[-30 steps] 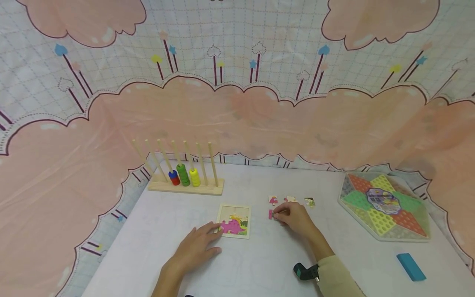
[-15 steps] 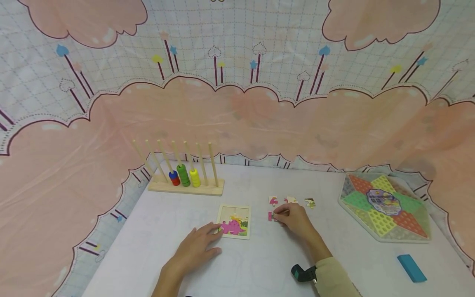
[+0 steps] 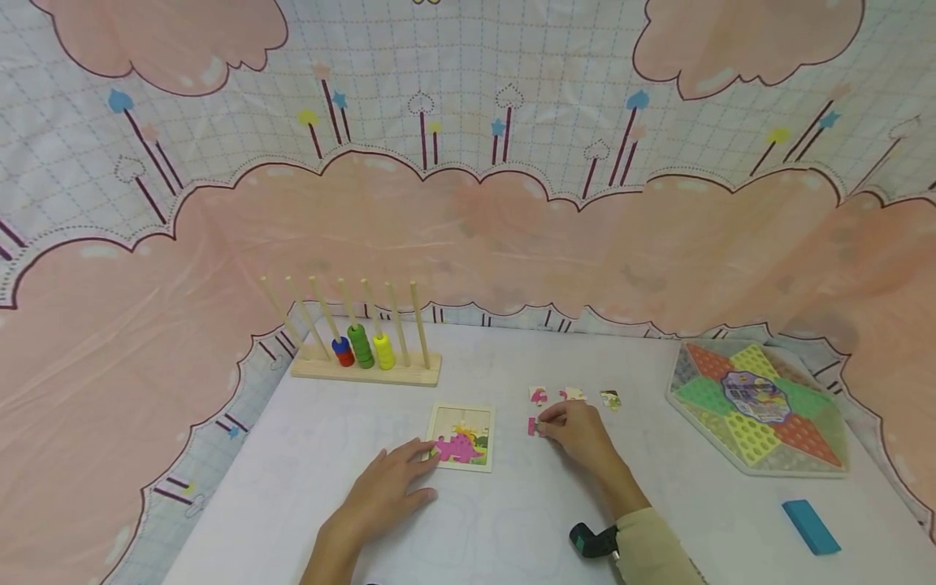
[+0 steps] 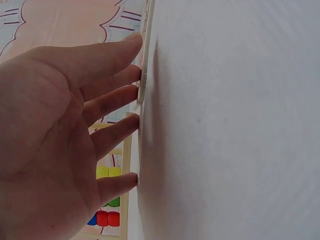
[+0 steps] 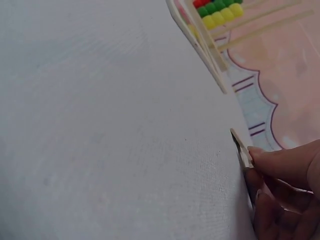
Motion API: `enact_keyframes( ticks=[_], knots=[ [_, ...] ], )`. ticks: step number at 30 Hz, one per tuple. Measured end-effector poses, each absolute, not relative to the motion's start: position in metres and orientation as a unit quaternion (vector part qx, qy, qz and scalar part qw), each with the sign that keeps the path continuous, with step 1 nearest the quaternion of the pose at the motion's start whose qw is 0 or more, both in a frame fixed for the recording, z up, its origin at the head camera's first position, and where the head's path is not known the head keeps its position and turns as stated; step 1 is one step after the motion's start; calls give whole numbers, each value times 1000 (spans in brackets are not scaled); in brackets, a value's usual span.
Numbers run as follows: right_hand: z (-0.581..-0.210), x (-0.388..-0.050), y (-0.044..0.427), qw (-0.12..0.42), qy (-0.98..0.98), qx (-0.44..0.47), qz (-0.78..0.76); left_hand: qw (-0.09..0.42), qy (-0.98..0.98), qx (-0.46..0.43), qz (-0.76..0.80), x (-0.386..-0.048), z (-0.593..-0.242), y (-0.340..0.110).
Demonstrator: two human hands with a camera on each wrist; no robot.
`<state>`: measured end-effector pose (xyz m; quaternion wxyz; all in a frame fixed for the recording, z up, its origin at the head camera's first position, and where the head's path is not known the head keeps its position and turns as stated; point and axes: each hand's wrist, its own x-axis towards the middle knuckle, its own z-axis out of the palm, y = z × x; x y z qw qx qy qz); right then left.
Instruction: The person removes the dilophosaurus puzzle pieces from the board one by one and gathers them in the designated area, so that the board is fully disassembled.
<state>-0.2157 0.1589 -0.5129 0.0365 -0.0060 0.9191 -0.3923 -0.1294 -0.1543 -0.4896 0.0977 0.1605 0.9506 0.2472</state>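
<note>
Fingers of right hand (image 3: 582, 434) pinch a pink jigsaw piece (image 3: 532, 426), lower frame, right of centre; its edge perhaps touches the tabletop (image 3: 504, 520). Left hand (image 3: 386, 491), fingers spread, touches the dinosaur puzzle tray (image 3: 448, 416), lower centre.

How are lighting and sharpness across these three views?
Head: bright, even, but loose puzzle pieces too small for detail; left wrist: dimmer, soft shadow on the table beside the puzzle tray; right wrist: also dim, pinched puzzle piece partly dark, bead rack slightly soft.
</note>
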Motion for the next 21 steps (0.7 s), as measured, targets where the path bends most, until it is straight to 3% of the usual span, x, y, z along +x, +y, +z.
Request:
enact_keyframes(
  ticks=[21],
  knots=[
    [-510, -209, 153, -9, 954, -38, -296, 108, 955, 147, 233, -131, -492, -153]
  ],
)
